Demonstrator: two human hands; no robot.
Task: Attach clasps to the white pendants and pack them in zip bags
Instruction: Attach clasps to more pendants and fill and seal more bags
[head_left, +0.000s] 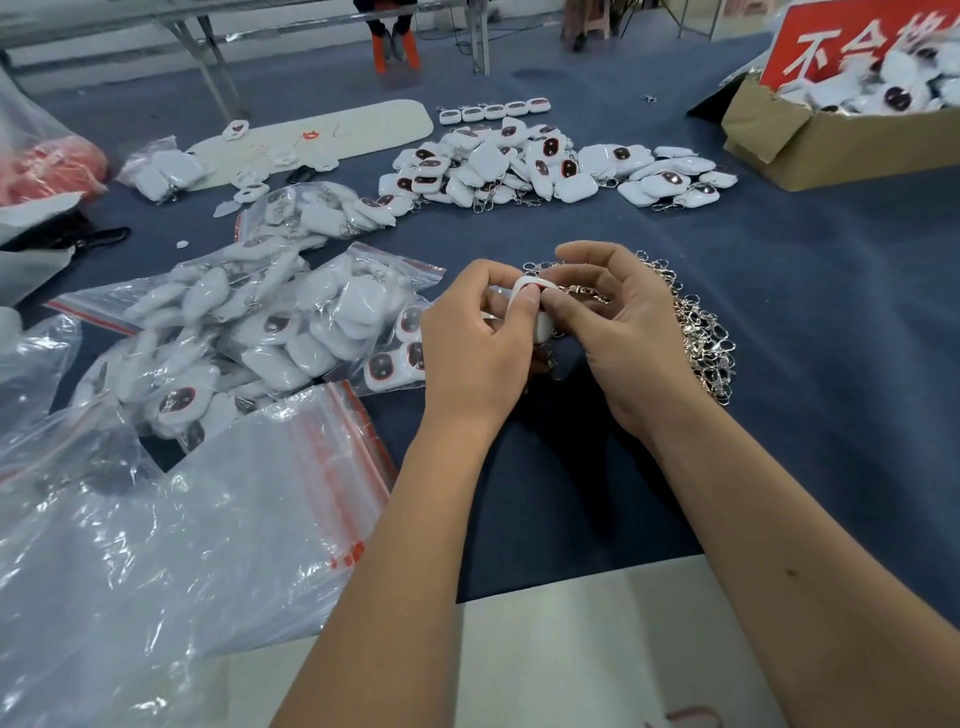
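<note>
A red sign (852, 47) stands at the far right, behind a cardboard box (810, 140) full of white pendants. The sign has big white Chinese letters; "不合" can be read, and the rest is hidden or cut off by the picture edge.

The left hand (467, 338) and the right hand (618, 322) meet over the middle of the blue tabletop (805, 291). Together they hold one white pendant (535, 301) with a red rim. The left grip pinches it with thumb and curled fingers. The right grip has its thumb on the pendant, and its fingers curl over a gold clasp (582, 291) that sticks out to the right. Whether the clasp is hooked on cannot be told.

Just right of the hands lies a heap of clasps (701, 332), too many to count. To the left lie two zip bags full of pendants, a near bag (260, 332) and a far bag (306, 213). A stack of empty zip bags (218, 519) with red strips sits at the near left.

Farther back is a big loose pile of pendants (545, 166), too many to count. Behind it five pendants stand in a neat row (493, 110). A long cream board (322, 137) lies beside the row.

Bare blue cloth spreads to the right of the clasps. A pale edge (571, 639) runs along the near side, under the forearms.
</note>
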